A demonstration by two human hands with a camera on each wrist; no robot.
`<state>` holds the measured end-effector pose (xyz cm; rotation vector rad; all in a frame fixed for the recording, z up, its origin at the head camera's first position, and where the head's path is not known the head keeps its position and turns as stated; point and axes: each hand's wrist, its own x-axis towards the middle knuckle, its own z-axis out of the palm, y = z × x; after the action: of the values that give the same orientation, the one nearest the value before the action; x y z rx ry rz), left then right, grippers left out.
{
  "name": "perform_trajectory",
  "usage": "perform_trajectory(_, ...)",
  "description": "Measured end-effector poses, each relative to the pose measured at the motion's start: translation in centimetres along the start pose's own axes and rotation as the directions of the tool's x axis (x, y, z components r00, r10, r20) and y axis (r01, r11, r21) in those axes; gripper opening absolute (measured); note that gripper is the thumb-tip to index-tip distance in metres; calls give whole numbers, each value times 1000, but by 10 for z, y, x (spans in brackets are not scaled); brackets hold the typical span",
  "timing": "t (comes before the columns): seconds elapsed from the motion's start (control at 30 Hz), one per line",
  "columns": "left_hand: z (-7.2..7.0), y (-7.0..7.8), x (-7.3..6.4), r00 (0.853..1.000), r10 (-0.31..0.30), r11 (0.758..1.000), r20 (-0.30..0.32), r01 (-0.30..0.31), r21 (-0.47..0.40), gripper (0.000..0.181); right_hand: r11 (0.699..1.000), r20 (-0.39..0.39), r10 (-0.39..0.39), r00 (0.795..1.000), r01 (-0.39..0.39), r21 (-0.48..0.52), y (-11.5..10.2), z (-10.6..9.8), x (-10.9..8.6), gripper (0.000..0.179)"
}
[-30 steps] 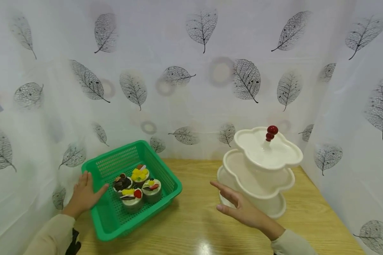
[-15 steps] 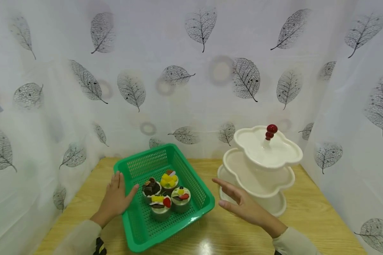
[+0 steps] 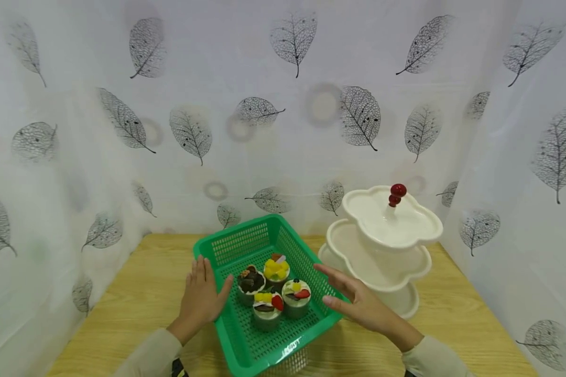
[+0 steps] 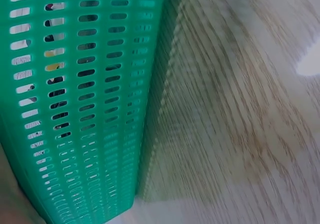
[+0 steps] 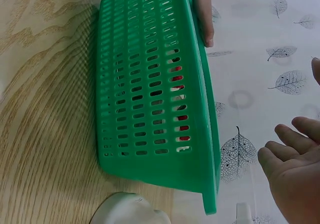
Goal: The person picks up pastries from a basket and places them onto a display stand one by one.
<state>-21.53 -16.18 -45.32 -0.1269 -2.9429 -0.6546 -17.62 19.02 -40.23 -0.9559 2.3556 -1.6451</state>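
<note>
A green plastic basket (image 3: 264, 356) stands on the table with several cupcakes (image 3: 266, 309) in it. The cupcakes carry cream, fruit and chocolate pieces on top. My left hand (image 3: 199, 301) lies against the basket's left rim, fingers straight, thumb reaching over the rim. Above the basket's right rim is my right hand (image 3: 365, 306), fingers extended and holding nothing; its own view shows the palm (image 5: 295, 179) apart from the basket wall (image 5: 150, 88). Behind and right of that hand stands a white tiered stand (image 3: 387, 220) with scalloped plates and a red knob (image 3: 396, 193).
The light wooden table (image 3: 137, 293) runs back to a white curtain (image 3: 245, 57) printed with grey leaves, which also closes off both sides. The stand's lowest plate (image 3: 407, 301) sits close to the basket's right side.
The basket with its cupcakes has slid to the right across the table, my left hand moving with it at its left rim. My right hand has hardly moved.
</note>
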Motion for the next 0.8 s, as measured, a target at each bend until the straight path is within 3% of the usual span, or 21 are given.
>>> perform_trajectory(0.5, 3, 16, 1, 999, 15, 1000, 31, -14, -20, 86, 1000, -8, 22, 1000, -22, 0, 5, 0, 0, 56)
perform_trajectory(0.67, -5, 5, 12, 994, 107, 994, 30, -107, -2, 85, 1000, -13, 19, 1000, -20, -18, 10, 0, 2, 55)
perform_trajectory(0.8, -15, -14, 31, 984, 168, 985, 54, -169, 29, 86, 998, -25, 54, 998, -55, -41, 14, 0, 7, 57)
